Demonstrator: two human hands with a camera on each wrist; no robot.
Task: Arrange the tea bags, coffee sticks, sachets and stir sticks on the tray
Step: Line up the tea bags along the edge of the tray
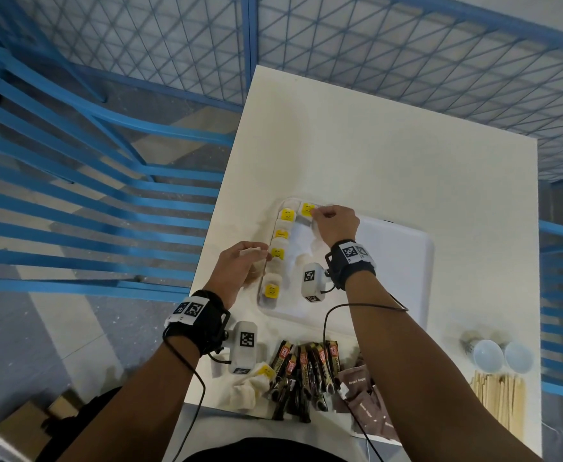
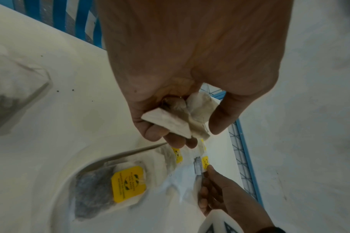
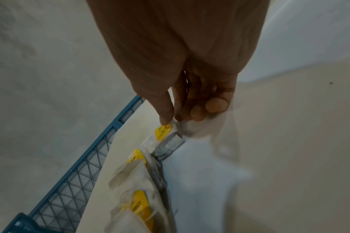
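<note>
A: Tea bags [image 1: 281,233] first, it seems. Several lie in a row along the left edge of the tray [image 1: 403,261], yellow tags up, with one more at the far edge.

B: And the hands?

A: The right hand [image 1: 335,225] pinches the far bag [image 1: 307,210] by its tag corner, thumb against forefinger, setting it at the tray's far left corner. The left hand [image 1: 240,265] hovers just beside the tray's left rim, fingers curled round a small bunch of bags [image 2: 182,116].

B: So the step in hand?

A: Laying out tea bags, I judge. Next the right hand should let go once that bag lies flat, then take another from the left hand's bunch and carry the line on along the far edge.

B: What waits?

A: Coffee sticks [image 1: 306,365], sachets [image 1: 360,391] and stir sticks [image 1: 500,398] are on the table near the body, off the tray, along with a few loose bags [image 1: 253,385].

B: Any writing?

A: The brown sachets read "Brown Sugar". The yellow tags carry dark print and the coffee sticks a red and white label, too small to read. The wrist bands bear black-and-white square markers.
</note>
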